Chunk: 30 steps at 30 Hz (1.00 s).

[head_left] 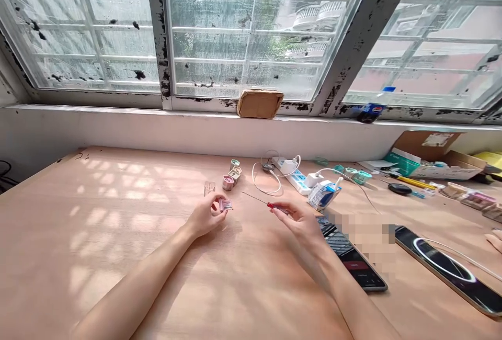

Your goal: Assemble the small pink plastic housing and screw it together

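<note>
Pinching a small pink block (225,204) in my left hand (206,217) just above the table (117,235), I'm gripping a thin red-handled screwdriver (261,201) in my right hand (300,222), tip pointing toward it.

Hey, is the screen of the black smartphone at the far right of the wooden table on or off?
On: the black smartphone shows a bright white ring on its screen.

A phone (355,264) lies beside a carton (323,195) and power strip (298,180).
</note>
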Tool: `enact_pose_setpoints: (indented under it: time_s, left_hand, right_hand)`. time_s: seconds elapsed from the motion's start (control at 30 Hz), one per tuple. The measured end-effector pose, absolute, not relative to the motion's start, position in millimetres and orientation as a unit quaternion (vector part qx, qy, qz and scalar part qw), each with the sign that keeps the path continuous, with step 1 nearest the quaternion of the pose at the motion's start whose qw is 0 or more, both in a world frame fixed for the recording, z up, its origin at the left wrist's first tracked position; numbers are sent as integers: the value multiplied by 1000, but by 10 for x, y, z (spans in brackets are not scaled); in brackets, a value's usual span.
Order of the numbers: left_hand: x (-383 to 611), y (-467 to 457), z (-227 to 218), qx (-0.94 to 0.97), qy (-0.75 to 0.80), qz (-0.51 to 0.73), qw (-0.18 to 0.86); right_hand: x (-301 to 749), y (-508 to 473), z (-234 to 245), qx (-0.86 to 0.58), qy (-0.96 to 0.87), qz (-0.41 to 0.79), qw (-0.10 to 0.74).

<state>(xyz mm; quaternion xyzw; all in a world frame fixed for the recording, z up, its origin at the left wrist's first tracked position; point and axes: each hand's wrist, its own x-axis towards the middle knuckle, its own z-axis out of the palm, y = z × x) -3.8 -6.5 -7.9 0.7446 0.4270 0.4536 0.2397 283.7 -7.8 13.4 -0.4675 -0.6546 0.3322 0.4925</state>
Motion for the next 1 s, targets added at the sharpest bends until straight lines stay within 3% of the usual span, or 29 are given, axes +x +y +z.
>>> enact_pose_setpoints:
  time_s: [0.2,0.43,0.73,1.0]
  left_hand:
    - [-32,-64,-118,759,409,453,228]
    - [-19,-59,-161,796,387,417,207]
    - [-8,-81,-104,821,391,377,178]
    - [-8,-84,-109,813,394,380,199]
  right_hand:
    - [2726,3,429,-420,-644,329,549]
    - [2607,-140,343,-406,-619,280,611]
    - [2524,-335,200,-388,-737,164,528]
    - [2446,-380,300,-352,-788,146,483]
